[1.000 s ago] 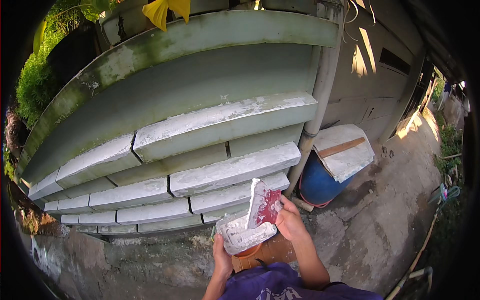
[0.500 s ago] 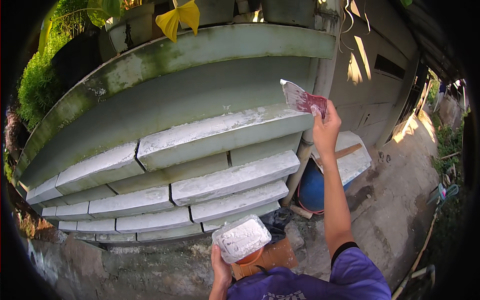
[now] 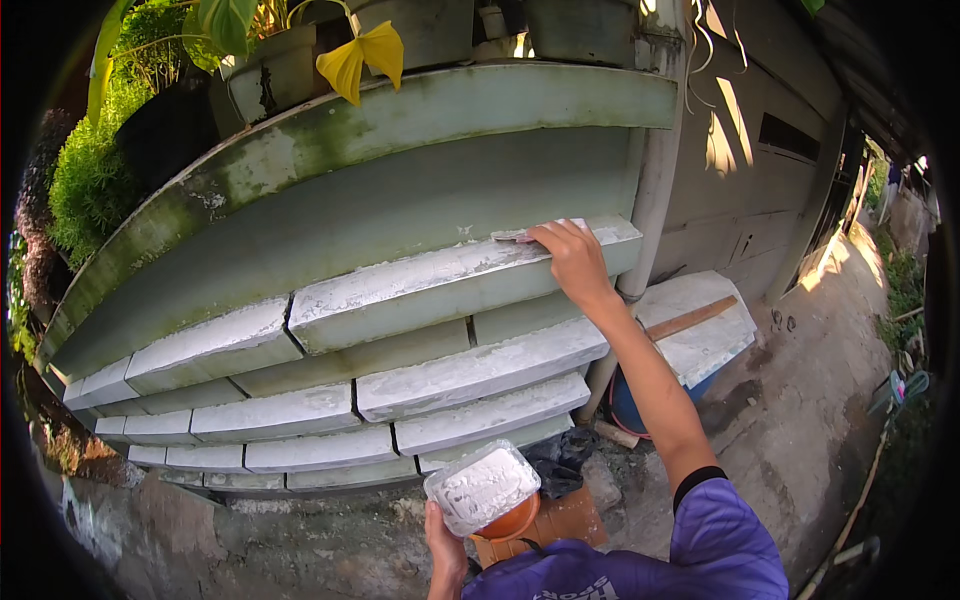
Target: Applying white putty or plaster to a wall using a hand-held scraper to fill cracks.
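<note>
My left hand point(image 3: 443, 540) grips the side of a clear plastic tub point(image 3: 484, 491) filled with white putty, low in front of my body. Higher up, my right hand point(image 3: 575, 262) is closed on a putty scraper point(image 3: 512, 238), mostly hidden under the fingers. The scraper lies nearly flat against the white-coated top of the uppermost ledge point(image 3: 400, 278), toward its right end. Putty covers this ledge unevenly, with greyish patches beside the hand.
Lower stepped ledges point(image 3: 270, 408) with white tops run leftward. Potted plants point(image 3: 275, 75) stand above. An orange bucket point(image 3: 512, 522) sits below the tub, near a black plastic bag point(image 3: 565, 462). A white board point(image 3: 705, 335) with a wooden strip covers a blue drum point(image 3: 655, 400) at right.
My right hand has come down and left, bringing the scraper from the air onto the top ledge. The left hand still holds the putty tub in nearly the same place.
</note>
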`<state>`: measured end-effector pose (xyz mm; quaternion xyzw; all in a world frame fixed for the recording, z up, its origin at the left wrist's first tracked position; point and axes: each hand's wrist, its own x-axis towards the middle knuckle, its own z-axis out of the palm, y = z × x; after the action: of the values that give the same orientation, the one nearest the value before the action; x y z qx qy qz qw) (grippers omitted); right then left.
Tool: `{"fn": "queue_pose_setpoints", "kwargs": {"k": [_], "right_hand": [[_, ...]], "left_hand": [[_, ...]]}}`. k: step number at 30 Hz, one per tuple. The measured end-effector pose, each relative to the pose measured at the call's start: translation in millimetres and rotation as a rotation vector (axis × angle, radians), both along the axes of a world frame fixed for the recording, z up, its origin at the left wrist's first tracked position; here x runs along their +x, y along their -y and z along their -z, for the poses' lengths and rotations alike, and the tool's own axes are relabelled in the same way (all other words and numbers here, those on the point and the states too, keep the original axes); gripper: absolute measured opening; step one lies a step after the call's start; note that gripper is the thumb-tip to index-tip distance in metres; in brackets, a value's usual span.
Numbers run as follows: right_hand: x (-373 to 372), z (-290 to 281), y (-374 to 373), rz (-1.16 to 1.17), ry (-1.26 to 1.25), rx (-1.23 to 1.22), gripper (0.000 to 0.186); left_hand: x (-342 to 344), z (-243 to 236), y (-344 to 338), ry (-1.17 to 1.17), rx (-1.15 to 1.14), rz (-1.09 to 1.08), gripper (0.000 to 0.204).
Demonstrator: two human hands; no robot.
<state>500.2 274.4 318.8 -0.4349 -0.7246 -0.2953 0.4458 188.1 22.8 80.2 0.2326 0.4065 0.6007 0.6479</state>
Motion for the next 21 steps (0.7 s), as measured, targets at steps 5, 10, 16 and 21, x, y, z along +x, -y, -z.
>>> {"fn": "queue_pose_setpoints", "kwargs": {"k": [5, 10, 16, 21], "right_hand": [[17, -13, 18, -0.009, -0.223, -0.055, 0.037], [49, -24, 33, 0.001, -0.493, -0.063, 0.033], [84, -26, 28, 0.104, -0.255, 0.016, 0.033], [93, -17, 18, 0.149, -0.068, 0.086, 0.034]], "left_hand": [[-1, 0, 0, 0.002, 0.018, -0.002, 0.055], [-1, -3, -2, -0.058, 0.033, 0.01, 0.06], [3, -5, -4, -0.037, 0.025, 0.031, 0.059], [8, -5, -1, -0.037, 0.022, 0.041, 0.058]]}}
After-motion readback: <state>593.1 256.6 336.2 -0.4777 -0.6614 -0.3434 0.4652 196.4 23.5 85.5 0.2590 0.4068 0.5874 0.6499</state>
